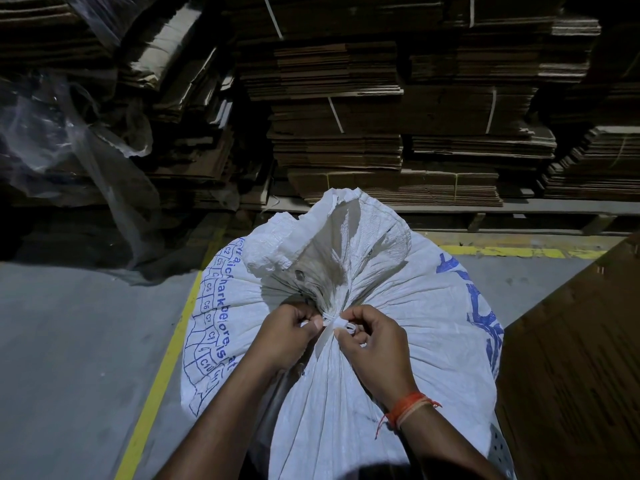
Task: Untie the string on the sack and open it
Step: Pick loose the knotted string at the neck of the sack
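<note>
Left hand (pixel 289 336) and right hand (pixel 372 341) both pinch the string (pixel 329 322) between them at the sack (pixel 346 306) neck

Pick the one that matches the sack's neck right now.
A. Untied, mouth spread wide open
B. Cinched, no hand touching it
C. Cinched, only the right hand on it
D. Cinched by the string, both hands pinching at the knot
D: the sack is gathered tight where the string wraps it, and the left hand and right hand both pinch at the knot.
</note>
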`<state>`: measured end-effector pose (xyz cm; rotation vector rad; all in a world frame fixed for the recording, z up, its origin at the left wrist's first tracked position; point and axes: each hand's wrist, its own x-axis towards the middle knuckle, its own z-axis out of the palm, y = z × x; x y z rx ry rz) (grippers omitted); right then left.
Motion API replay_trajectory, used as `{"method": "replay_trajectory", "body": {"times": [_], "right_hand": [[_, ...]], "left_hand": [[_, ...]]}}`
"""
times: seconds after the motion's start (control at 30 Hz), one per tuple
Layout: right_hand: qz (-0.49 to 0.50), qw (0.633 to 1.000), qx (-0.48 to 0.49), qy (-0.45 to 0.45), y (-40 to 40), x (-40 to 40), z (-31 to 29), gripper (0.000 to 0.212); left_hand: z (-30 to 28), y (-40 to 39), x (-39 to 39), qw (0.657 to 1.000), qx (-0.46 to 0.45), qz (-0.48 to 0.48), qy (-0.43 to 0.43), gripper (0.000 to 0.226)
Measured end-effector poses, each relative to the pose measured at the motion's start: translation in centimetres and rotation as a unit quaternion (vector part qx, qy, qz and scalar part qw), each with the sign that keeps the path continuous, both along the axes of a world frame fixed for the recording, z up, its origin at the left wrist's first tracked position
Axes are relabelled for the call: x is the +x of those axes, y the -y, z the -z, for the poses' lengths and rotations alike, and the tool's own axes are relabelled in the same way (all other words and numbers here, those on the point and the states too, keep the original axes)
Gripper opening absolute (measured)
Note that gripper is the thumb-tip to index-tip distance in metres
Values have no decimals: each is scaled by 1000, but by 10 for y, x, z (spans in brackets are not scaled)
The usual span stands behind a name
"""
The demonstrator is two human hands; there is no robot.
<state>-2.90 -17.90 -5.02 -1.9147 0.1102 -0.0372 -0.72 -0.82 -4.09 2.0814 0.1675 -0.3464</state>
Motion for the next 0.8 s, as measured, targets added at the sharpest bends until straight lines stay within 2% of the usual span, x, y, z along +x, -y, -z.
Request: {"method": "replay_trajectory", "body": {"times": [0.5,0.6,0.7,0.8], "right_hand": [[-3,1000,1,-1,1,0,2,20],[-5,1000,-3,-5,1,0,3,18],[-5,1000,0,-5,1,0,3,18],[-5,1000,-2,-7,1,1,4,18]], "left_hand": [[-2,9,1,1000,-17,-9,-10,27],[-3,6,0,998,-43,-22,-27,26],[-5,4,-2,995,-83,-30,-36,15],[-5,0,-4,993,-104,-28,-43,22]]}}
